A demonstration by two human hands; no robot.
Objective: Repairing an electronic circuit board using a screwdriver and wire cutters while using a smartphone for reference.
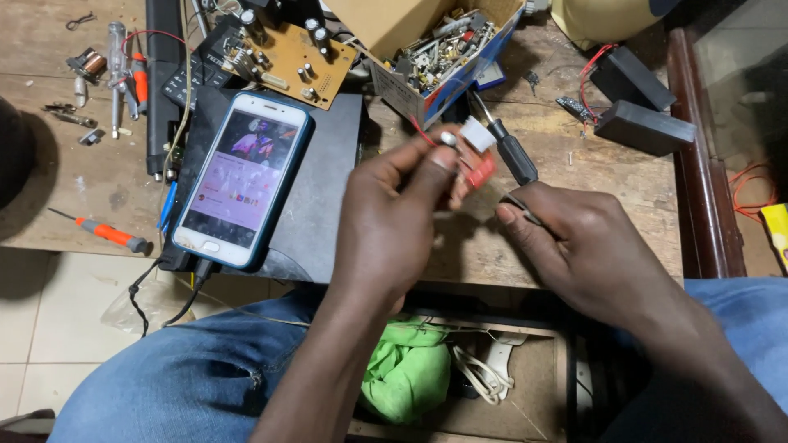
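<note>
Now left hand point(394, 217) pinches red-and-white part point(474, 156) at fingertips.

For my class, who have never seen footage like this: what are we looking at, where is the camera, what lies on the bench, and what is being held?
This is one picture from a camera worn on a person's head, looking down at their own bare hands over a wooden workbench. The left hand pinches a small red and white part with a red wire. The right hand holds a black-handled screwdriver against it. On the bench lie a lit phone on a dark case, a brown circuit board, a cardboard box of metal bits, an orange screwdriver and two black blocks.
</note>
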